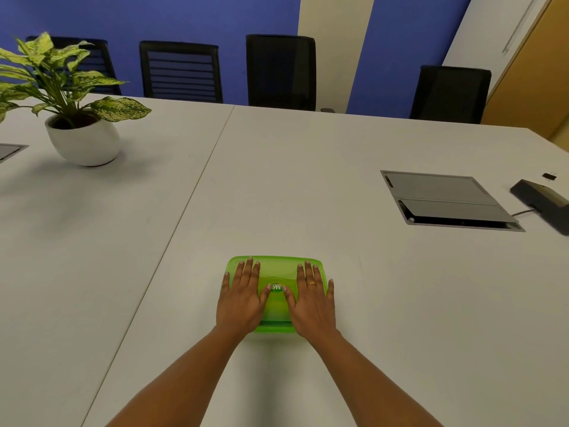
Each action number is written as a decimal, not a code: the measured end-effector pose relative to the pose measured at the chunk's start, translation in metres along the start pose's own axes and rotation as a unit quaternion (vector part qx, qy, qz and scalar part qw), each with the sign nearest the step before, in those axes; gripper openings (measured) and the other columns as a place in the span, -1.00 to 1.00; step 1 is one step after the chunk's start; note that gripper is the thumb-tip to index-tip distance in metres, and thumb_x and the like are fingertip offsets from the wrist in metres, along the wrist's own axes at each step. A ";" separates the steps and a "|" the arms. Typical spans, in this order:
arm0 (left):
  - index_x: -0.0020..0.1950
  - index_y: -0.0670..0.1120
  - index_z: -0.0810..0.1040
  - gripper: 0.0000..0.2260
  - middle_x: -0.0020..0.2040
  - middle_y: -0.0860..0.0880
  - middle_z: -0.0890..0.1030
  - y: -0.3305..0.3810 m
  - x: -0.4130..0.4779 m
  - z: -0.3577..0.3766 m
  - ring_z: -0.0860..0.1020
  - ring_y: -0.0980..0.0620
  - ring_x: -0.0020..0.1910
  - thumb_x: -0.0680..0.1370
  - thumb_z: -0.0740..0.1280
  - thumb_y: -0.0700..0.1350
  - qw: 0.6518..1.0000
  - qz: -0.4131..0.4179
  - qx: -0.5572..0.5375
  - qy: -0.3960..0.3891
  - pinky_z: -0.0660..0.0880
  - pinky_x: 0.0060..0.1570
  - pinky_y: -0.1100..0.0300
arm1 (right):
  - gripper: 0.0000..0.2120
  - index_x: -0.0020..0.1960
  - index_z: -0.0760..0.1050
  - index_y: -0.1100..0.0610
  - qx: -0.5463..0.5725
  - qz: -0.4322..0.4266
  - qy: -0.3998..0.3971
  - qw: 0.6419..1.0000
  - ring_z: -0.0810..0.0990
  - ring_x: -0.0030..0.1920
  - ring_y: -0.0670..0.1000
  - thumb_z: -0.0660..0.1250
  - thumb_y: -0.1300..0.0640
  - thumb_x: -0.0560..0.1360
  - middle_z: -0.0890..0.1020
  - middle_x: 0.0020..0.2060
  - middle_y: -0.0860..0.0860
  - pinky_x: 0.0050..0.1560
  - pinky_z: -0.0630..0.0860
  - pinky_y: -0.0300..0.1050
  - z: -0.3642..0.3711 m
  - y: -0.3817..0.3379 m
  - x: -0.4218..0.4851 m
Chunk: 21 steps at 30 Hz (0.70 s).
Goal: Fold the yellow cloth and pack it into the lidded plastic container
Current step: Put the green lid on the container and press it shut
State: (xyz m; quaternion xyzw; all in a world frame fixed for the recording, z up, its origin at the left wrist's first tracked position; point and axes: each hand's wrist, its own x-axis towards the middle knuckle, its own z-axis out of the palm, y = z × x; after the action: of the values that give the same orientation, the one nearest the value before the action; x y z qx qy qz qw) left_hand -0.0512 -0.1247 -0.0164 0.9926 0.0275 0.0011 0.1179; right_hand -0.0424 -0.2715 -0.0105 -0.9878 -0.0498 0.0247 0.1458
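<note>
While the left hand [241, 300] and right hand [311, 300] lie flat on the lid [275, 268] of the green container [274, 327], fingers [248, 269] straight and spread, pressing evenly outward to its corners should seal it; the yellow cloth is unseen, presumably inside.

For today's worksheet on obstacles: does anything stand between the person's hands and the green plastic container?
Nothing visible does. The left hand and the right hand both lie flat on the green lid of the container. The potted plant stands far off.
</note>
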 end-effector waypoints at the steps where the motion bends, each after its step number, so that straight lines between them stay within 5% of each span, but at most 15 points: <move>1: 0.52 -0.02 -0.10 -0.21 0.56 0.01 -0.06 0.000 0.002 -0.002 -0.10 0.03 0.54 0.39 -0.48 0.33 1.000 0.004 -0.005 -0.005 -0.13 0.50 0.02 | -0.40 0.51 -0.09 0.06 0.000 -0.001 -0.002 1.000 -0.11 0.53 -0.02 -0.10 -0.20 0.57 -0.04 0.54 0.01 0.49 -0.18 0.13 0.000 -0.001 0.002; 5: 0.52 -0.05 -0.12 0.12 0.56 -0.03 -0.08 -0.006 0.010 -0.008 -0.12 0.01 0.54 0.08 -0.72 0.37 0.999 0.019 -0.021 -0.027 -0.15 0.50 0.06 | -0.40 0.51 -0.10 0.07 -0.004 -0.006 -0.007 1.000 -0.13 0.53 -0.01 -0.11 -0.20 0.57 -0.06 0.54 0.01 0.49 -0.19 0.14 -0.002 -0.002 0.012; 21: 0.52 -0.10 -0.13 0.14 0.56 -0.08 -0.09 -0.003 0.013 -0.014 -0.13 -0.02 0.54 0.06 -0.75 0.34 0.999 0.016 -0.016 -0.046 -0.15 0.50 0.07 | -0.40 0.51 -0.13 0.08 -0.016 -0.034 -0.009 0.999 -0.12 0.53 0.00 -0.11 -0.18 0.58 -0.06 0.54 0.04 0.50 -0.18 0.07 -0.001 0.002 0.025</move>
State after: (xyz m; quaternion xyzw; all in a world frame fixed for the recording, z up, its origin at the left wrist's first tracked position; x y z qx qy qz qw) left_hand -0.0381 -0.1174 -0.0034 0.9900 0.0061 -0.0423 0.1344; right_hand -0.0169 -0.2708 -0.0110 -0.9874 -0.0851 0.0281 0.1303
